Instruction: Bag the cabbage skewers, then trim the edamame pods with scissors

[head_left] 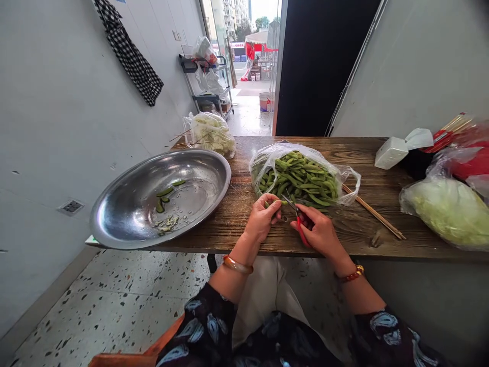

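Between thumb and fingers, my left hand (264, 216) pinches a green edamame pod (281, 202), mostly covered by the fingers. My right hand (318, 229) is wrapped round red-handled scissors (301, 229), whose blades reach toward the pod's end. Just behind both hands lies an open clear plastic bag (263, 159) full of edamame pods (305, 176). To the left, a wide steel basin (126, 204) holds several pods (165, 192) and small trimmed bits (167, 224) in a little water.
A wooden table (367, 173) carries everything. Bagged pale vegetables (212, 133) stand behind the basin. Wooden skewers (378, 216) lie right of the pods. Farther right are a bag of light green vegetables (451, 209) and a white tissue pack (391, 152). A cart (210, 94) stands by the doorway.
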Available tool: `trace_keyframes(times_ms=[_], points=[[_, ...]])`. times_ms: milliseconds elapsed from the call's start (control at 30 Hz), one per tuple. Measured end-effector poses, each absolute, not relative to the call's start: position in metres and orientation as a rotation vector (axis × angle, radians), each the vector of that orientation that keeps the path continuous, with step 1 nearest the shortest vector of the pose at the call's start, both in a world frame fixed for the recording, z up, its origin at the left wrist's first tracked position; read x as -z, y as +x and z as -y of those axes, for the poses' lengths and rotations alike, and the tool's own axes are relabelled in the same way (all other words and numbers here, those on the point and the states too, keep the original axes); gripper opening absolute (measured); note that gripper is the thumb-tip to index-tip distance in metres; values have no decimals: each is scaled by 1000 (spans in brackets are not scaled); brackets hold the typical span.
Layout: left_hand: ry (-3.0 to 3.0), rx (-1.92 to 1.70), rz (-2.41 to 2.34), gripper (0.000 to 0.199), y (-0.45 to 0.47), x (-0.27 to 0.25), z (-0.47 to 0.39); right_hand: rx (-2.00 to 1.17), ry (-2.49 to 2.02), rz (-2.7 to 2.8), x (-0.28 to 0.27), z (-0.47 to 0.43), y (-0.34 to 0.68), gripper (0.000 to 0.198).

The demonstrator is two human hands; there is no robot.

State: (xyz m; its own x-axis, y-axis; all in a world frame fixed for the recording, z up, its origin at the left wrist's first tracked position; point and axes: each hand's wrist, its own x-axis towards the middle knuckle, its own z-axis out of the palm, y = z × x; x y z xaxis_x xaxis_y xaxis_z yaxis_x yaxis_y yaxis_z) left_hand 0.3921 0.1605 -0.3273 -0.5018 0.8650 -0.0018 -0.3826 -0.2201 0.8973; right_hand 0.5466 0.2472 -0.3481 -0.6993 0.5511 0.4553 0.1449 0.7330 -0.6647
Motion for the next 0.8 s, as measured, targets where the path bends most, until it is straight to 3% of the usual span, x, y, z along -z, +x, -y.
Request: trace_keyframes(times_ms=[533, 800], points=[[623, -1830, -1150, 34, 393, 325, -160, -716, -521, 2281, 356, -249, 547, 40], [439, -1890, -1018, 32, 385, 323, -160, -840, -832, 1989, 353, -252, 548, 49]])
